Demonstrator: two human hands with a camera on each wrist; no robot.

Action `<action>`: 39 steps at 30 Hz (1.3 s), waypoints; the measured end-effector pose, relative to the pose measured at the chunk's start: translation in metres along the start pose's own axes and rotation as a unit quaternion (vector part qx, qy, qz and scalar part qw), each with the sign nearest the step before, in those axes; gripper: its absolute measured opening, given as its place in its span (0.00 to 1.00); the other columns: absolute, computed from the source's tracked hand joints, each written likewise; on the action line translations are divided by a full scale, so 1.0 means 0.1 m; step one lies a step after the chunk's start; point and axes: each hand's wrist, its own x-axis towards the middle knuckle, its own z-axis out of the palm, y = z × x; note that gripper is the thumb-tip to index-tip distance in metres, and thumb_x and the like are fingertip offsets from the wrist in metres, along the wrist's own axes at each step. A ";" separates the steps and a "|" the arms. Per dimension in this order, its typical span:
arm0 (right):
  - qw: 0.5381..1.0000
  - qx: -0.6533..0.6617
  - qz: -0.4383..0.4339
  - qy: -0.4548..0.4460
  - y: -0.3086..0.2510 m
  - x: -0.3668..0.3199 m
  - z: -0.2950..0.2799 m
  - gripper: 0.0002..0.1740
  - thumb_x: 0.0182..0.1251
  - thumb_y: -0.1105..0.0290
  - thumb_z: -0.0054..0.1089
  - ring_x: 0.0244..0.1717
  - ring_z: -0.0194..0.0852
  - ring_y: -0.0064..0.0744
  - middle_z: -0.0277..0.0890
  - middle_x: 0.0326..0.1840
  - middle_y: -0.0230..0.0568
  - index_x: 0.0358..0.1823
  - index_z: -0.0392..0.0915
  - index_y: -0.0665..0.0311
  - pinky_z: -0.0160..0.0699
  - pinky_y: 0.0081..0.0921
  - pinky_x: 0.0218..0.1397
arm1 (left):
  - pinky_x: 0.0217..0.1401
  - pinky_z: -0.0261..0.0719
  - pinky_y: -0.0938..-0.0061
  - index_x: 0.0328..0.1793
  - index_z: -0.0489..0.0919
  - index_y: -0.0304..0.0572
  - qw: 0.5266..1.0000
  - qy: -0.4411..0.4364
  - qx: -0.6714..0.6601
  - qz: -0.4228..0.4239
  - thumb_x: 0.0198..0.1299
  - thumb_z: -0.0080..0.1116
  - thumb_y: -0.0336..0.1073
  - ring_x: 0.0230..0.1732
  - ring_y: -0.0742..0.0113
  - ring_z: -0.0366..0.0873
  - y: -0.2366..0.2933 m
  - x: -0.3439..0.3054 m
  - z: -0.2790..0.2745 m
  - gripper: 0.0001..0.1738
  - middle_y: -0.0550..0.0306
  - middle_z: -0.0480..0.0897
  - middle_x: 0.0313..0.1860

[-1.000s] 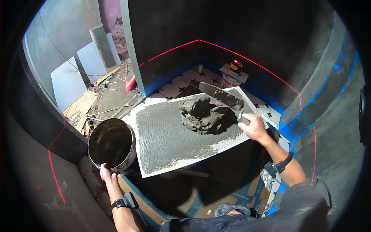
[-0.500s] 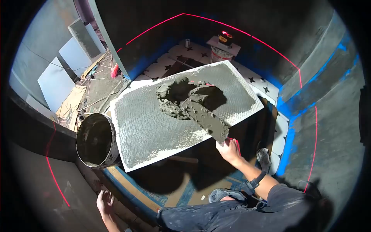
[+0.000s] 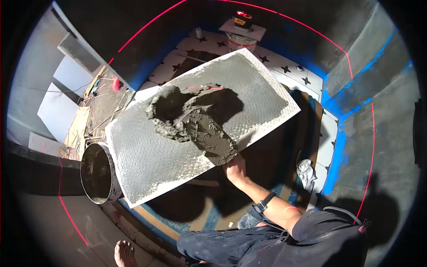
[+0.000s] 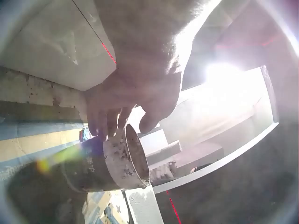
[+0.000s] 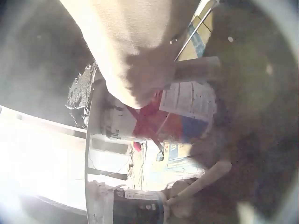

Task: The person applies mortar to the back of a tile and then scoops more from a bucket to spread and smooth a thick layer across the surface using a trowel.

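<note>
My right hand (image 3: pixel 235 168) grips a wide-bladed trowel (image 3: pixel 209 138) near the front edge of a large white-edged slab (image 3: pixel 144 171). Wet grey mortar thickly covers the blade, and the handle is hidden in the fist. Behind the blade a rough mound of mortar (image 3: pixel 167 109) stands on the slab, whose top carries a thin, textured grey coat. My left hand (image 3: pixel 124 253) is at the lower left with loose, spread fingers, holding nothing. Mortar smears mark its fingertips. A dirty bucket (image 3: pixel 95 173) stands beyond it, against the slab's left end.
A laser level (image 3: pixel 242 20) on a bucket at the back throws red lines along the dark walls. White panels (image 3: pixel 58 104) lean at the left among debris. A crumpled white rag (image 3: pixel 306 173) lies on the right. A printed bucket (image 5: pixel 187 112) stands below the slab.
My left hand has let go of the bucket rim and dropped back toward me. The trowel has come across the mound toward the slab's front edge, its blade now loaded. The head view has shifted.
</note>
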 end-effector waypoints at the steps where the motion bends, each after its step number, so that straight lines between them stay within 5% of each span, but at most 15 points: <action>1: 1.000 -0.002 0.006 0.003 0.05 0.02 0.05 0.17 0.62 0.68 0.63 0.47 0.81 0.61 0.82 0.48 0.55 0.52 0.79 0.64 0.84 0.47 0.46 | 0.74 0.69 0.46 0.71 0.73 0.29 1.000 0.001 0.001 -0.001 0.76 0.48 0.43 0.68 0.41 0.74 0.01 0.03 0.06 0.27 0.37 0.77 0.66; 3: 0.981 -0.143 -0.125 -0.046 0.18 -0.01 0.04 0.21 0.63 0.67 0.61 0.53 0.81 0.58 0.81 0.55 0.52 0.58 0.78 0.61 0.85 0.46 0.51 | 0.74 0.69 0.46 0.71 0.72 0.28 1.000 -0.019 -0.008 -0.002 0.77 0.45 0.42 0.69 0.41 0.73 0.00 0.02 0.18 0.26 0.36 0.76 0.67; 5: 0.975 -0.167 -0.128 -0.068 0.34 -0.08 -0.01 0.22 0.63 0.67 0.61 0.53 0.81 0.60 0.81 0.55 0.54 0.60 0.77 0.60 0.85 0.47 0.52 | 0.75 0.68 0.45 0.70 0.72 0.28 0.984 -0.020 0.156 0.084 0.77 0.43 0.43 0.69 0.40 0.72 0.03 -0.04 0.44 0.26 0.37 0.76 0.67; 6: 0.968 -0.187 -0.138 -0.090 0.44 -0.16 -0.02 0.24 0.63 0.67 0.61 0.54 0.81 0.61 0.81 0.55 0.56 0.61 0.76 0.58 0.85 0.48 0.53 | 0.68 0.75 0.53 0.66 0.76 0.29 0.997 -0.057 -0.043 0.016 0.74 0.50 0.43 0.61 0.48 0.78 -0.13 0.31 0.04 0.24 0.40 0.80 0.60; 7: 0.968 -0.188 -0.137 -0.090 0.66 -0.30 0.03 0.24 0.63 0.67 0.61 0.54 0.81 0.61 0.81 0.55 0.56 0.61 0.76 0.58 0.85 0.48 0.53 | 0.68 0.75 0.53 0.66 0.76 0.29 0.997 -0.057 -0.043 0.016 0.74 0.50 0.43 0.61 0.48 0.78 -0.28 0.50 -0.21 0.24 0.40 0.80 0.60; 9: 0.988 -0.085 0.068 -0.105 1.25 -0.62 0.15 0.25 0.64 0.65 0.60 0.53 0.81 0.64 0.81 0.54 0.57 0.64 0.74 0.57 0.85 0.50 0.55 | 0.72 0.67 0.58 0.72 0.73 0.42 0.993 -0.099 -0.062 -0.023 0.75 0.47 0.51 0.69 0.53 0.73 -0.45 0.72 -0.46 0.28 0.51 0.76 0.70; 12: 0.968 -0.191 0.110 -0.123 1.54 -1.00 -0.31 0.24 0.65 0.63 0.57 0.53 0.82 0.63 0.83 0.54 0.54 0.63 0.74 0.55 0.85 0.50 0.55 | 0.73 0.66 0.59 0.74 0.73 0.44 0.994 -0.104 -0.037 -0.021 0.75 0.48 0.51 0.71 0.54 0.72 -0.40 0.71 -0.38 0.28 0.53 0.75 0.71; 16: 0.949 -0.236 0.009 -0.207 1.21 -1.25 -1.40 0.20 0.68 0.61 0.57 0.53 0.82 0.58 0.83 0.55 0.49 0.59 0.80 0.54 0.83 0.48 0.55 | 0.75 0.65 0.60 0.75 0.72 0.44 0.989 -0.132 -0.058 -0.017 0.76 0.48 0.51 0.72 0.55 0.70 -0.41 0.90 -0.46 0.28 0.53 0.75 0.72; 19: 0.961 -0.091 -0.102 -0.242 -0.02 -0.90 -2.22 0.13 0.66 0.67 0.59 0.48 0.83 0.58 0.84 0.49 0.49 0.50 0.81 0.61 0.82 0.46 0.51 | 0.75 0.64 0.60 0.75 0.71 0.42 0.984 -0.172 -0.037 0.035 0.75 0.48 0.52 0.71 0.54 0.71 -0.41 0.86 -0.35 0.30 0.49 0.74 0.72; 21: 0.942 -0.103 0.057 -0.316 -0.41 -0.66 -2.50 0.08 0.65 0.69 0.60 0.45 0.83 0.56 0.83 0.44 0.52 0.39 0.76 0.66 0.79 0.44 0.45 | 0.72 0.67 0.60 0.75 0.71 0.41 0.990 -0.137 -0.031 0.019 0.75 0.49 0.52 0.70 0.54 0.72 -0.36 0.88 -0.21 0.30 0.49 0.74 0.72; 22: 0.963 0.036 0.069 -0.260 -0.32 -0.64 -2.48 0.09 0.67 0.69 0.58 0.39 0.82 0.52 0.80 0.36 0.52 0.32 0.70 0.66 0.76 0.42 0.40 | 0.72 0.67 0.60 0.75 0.71 0.41 0.990 -0.138 -0.034 0.018 0.75 0.49 0.52 0.70 0.54 0.72 -0.35 0.88 -0.16 0.30 0.49 0.74 0.72; 25: 0.985 -0.041 0.018 -0.164 -0.98 -0.15 -2.52 0.18 0.71 0.62 0.62 0.23 0.75 0.38 0.70 0.20 0.45 0.30 0.69 0.68 0.74 0.39 0.33 | 0.70 0.69 0.61 0.74 0.72 0.40 0.990 -0.130 -0.028 0.038 0.75 0.50 0.51 0.68 0.54 0.74 -0.33 0.88 -0.05 0.30 0.49 0.75 0.71; 31: 0.945 0.181 0.180 -0.204 -0.78 0.46 -2.12 0.25 0.77 0.49 0.59 0.14 0.67 0.17 0.68 0.16 0.27 0.28 0.71 0.62 0.66 0.22 0.16 | 0.71 0.68 0.58 0.74 0.71 0.40 0.991 -0.126 -0.042 0.027 0.74 0.50 0.51 0.68 0.52 0.73 -0.41 0.94 -0.12 0.30 0.49 0.75 0.69; 37: 0.961 0.114 0.093 -0.233 -0.07 0.06 -2.10 0.21 0.79 0.57 0.56 0.16 0.71 0.19 0.67 0.15 0.30 0.29 0.67 0.62 0.69 0.25 0.18 | 0.71 0.68 0.61 0.74 0.72 0.45 0.984 -0.175 -0.038 0.024 0.76 0.47 0.51 0.69 0.57 0.72 -0.52 1.11 -0.32 0.28 0.53 0.76 0.71; 39: 0.972 -0.001 0.072 -0.225 0.18 -0.22 -2.23 0.25 0.76 0.55 0.60 0.20 0.67 0.26 0.67 0.16 0.44 0.27 0.68 0.68 0.67 0.35 0.25 | 0.72 0.66 0.62 0.75 0.72 0.46 0.990 -0.132 -0.052 -0.008 0.76 0.46 0.51 0.70 0.57 0.71 -0.52 1.17 -0.38 0.28 0.53 0.75 0.72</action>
